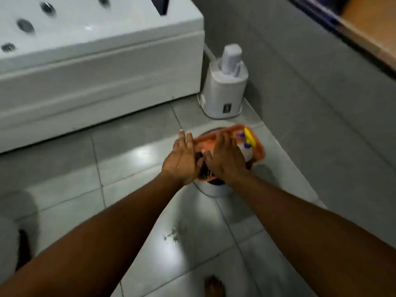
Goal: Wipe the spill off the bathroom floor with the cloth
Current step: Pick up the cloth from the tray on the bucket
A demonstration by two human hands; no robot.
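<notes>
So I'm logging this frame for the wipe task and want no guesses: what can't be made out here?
Head view, the only one:
- Cloth: none identifiable; the left hand and right hand cover most of the orange basket.
- Either hand's grip: fingers hidden behind the hands' backs.
- Container under the basket: mostly hidden.
- Spray bottle: label blurred.
- Spill: extent lost in glare.

Grey tiled floor (64, 206) with glare, white jetted bathtub (85, 82), grey wall (310, 71), wooden door (368, 24)
</notes>
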